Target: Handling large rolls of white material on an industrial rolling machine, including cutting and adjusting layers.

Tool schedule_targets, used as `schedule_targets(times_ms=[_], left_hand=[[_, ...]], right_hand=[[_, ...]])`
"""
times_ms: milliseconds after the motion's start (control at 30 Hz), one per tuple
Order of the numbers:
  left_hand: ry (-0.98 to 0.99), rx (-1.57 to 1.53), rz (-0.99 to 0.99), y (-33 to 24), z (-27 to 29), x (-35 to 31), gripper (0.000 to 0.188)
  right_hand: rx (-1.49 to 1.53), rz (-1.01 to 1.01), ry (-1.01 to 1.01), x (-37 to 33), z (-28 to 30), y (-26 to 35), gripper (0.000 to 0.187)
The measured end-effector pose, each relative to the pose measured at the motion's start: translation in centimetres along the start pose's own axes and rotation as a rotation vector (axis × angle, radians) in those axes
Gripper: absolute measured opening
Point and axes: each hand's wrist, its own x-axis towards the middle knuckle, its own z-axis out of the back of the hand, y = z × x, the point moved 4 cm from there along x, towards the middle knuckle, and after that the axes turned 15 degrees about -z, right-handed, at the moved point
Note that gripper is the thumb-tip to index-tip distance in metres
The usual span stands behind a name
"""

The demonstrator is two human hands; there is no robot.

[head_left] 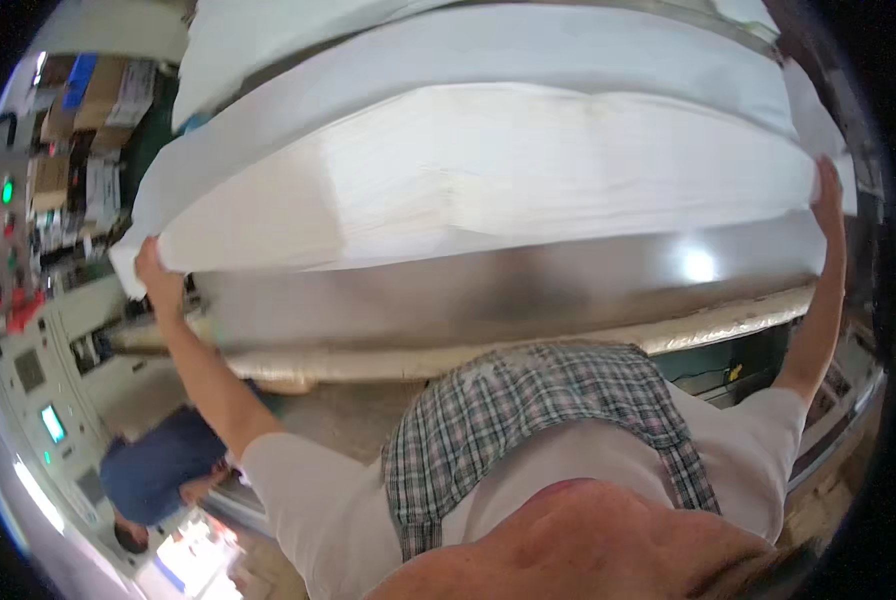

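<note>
Left hand: one, the bare left hand is gripping the left end of the cloth, its fingers closing narrowly over the edge, a small white corner projecting beyond them.
Right hand: one, the bare right hand is pinching the opposite end, its fingers holding the border; their exact spacing is not showing.
White cloth: one long white cloth is spanning the space between both hands, above the table; it is looking thin and matt, bowing upward along its far edge, with fine creases running lengthwise and a creamier patch toward the left.
Sheets beyond: a pale bluish sheet is lying just past the cloth, smooth and broad; a further white sheet is showing at the upper left.
Table: one table is presenting a smooth, glossy grey surface, reflecting one bright round spot; a rounded, wrinkled, shiny cream edging is running along its near side.
Wearer: two forearms are reaching outward from white short sleeves; one checked woven apron is covering the chest.
Surroundings: several cardboard boxes are standing at upper left, overlapping too much for counting; one co-worker in dark blue is bending near a pale cabinet bearing one lit screen.
</note>
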Motion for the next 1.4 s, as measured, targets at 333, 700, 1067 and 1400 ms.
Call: schedule_targets(times_ms=[333, 700, 1067, 1400], left_hand=[[0.096, 0.157, 0.105, -6.3, -11.7, -1.8, 0.047], [0.473, 0.171, 0.075, -2.8, -8.7, -0.8, 0.051], [0.981, 0.001, 0.145, 0.7, -12.7, 11.1, 0.049], [-0.137, -0.425, -0.073, -18.4, -3.3, 10.8, 0.021]], right_hand=[[0.018, -0.246, 0.014, -16.7, 3.7, -1.0, 0.061], [0.088, -0.131, 0.234, -12.9, 4.0, -3.4, 0.039], [-0.603, 0.367, 0.831, -3.0, -4.6, -8.8, 0.041], [0.395, -0.096, 0.129, 0.6, 0.2, 3.1, 0.029]])
